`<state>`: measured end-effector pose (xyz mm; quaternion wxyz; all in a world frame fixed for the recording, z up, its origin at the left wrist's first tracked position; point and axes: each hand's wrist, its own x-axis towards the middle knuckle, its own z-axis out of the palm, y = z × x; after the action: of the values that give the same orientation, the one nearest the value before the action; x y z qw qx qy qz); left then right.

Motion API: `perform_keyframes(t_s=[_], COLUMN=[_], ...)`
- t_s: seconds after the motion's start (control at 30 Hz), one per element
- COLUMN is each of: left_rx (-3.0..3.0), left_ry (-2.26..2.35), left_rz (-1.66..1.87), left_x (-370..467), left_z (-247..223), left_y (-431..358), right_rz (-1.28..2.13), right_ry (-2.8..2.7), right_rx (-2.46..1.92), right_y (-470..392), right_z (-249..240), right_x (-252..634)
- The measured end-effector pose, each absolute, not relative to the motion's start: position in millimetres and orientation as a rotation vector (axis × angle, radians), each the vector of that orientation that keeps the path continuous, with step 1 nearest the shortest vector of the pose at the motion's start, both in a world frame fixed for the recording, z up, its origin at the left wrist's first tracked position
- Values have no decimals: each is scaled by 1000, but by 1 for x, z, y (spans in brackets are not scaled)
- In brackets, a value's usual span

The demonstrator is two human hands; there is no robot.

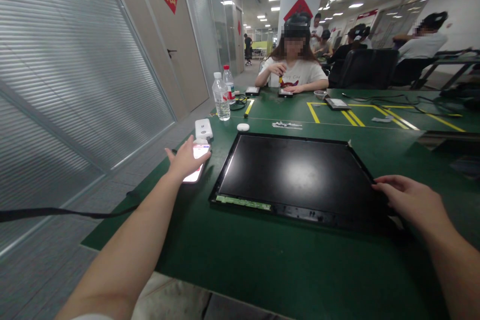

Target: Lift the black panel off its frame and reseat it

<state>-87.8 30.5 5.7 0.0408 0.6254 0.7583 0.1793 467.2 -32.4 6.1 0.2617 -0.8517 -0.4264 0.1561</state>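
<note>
A black flat display panel (296, 167) lies screen up on the green table, with a strip of green circuit board (243, 203) along its near left edge. At its right edge, my right hand (410, 197) pinches the frame between thumb and fingers. Over on the left, my left hand (183, 157) reaches across a lit phone (195, 176), fingers spread and thumb stretched over the screen. Part of the phone is hidden under that hand. Just beyond it sits a white box-like device (203, 129), and a small white case (243, 127) is behind the panel.
Two bottles, one clear with a white cap (221, 97) and one with a red cap (228, 82), stand at the back left. Across the green table (262, 260), a person (294, 67) handles a small drive-like unit (285, 93). Cables (405, 100) lie at the far right.
</note>
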Motion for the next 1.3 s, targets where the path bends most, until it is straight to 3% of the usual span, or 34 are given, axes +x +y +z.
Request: perform_keyframes(t_s=[0.53, 0.9, 1.3], left_rx=[1745, 1647, 1707], left_ry=[2535, 2413, 2386], left_rz=[384, 593, 519], left_x=[-70, -78, -71], left_z=[22, 21, 21], left_y=[11, 12, 10], right_rz=[452, 451, 434], right_ry=[-1136, -1159, -1179], right_rx=[-2291, -2354, -2323], right_y=[-37, -35, -35], right_z=[15, 15, 11], right_x=[459, 460, 463])
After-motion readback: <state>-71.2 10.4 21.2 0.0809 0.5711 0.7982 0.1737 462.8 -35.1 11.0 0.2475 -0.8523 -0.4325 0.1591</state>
